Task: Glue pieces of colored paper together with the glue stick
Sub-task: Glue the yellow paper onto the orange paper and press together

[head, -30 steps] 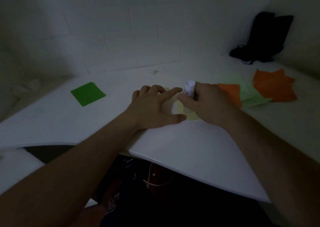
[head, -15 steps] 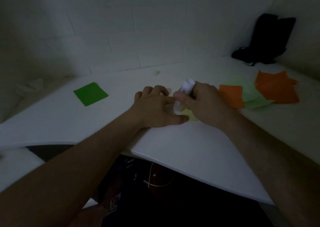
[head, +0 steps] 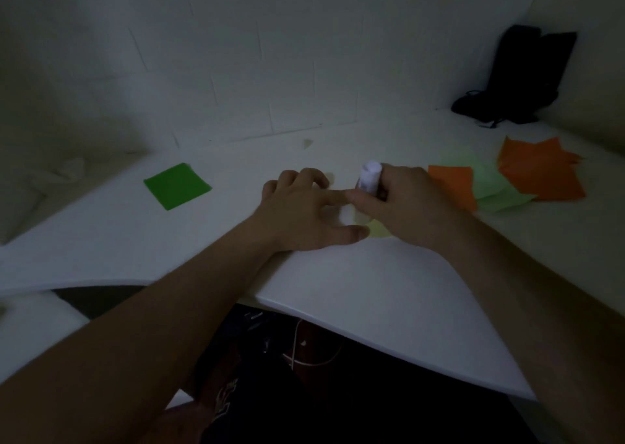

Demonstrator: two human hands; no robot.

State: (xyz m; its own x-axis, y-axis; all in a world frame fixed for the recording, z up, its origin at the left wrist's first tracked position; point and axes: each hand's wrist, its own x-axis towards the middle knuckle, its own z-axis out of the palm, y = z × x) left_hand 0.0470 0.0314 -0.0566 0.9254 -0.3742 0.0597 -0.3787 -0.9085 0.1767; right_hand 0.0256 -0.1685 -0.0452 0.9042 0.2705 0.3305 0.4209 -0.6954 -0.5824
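My right hand [head: 402,203] grips a white glue stick [head: 368,176], held nearly upright with its lower end down on a pale yellow paper [head: 377,229] on the white table [head: 372,281]. My left hand [head: 304,213] lies spread on the table just left of it, index finger and thumb pressing the paper's edge. Most of the yellow paper is hidden under both hands. A bright green square of paper [head: 177,186] lies flat at the left.
To the right lie an orange sheet [head: 453,183], pale green sheets [head: 493,186] and a pile of orange sheets [head: 541,169]. A black bag [head: 521,78] stands in the far right corner. The tiled wall is close behind; the table's near edge curves over a dark gap.
The glue stick tilted left half a second ago and now stands nearly upright again. My left hand keeps pressing in the same spot.
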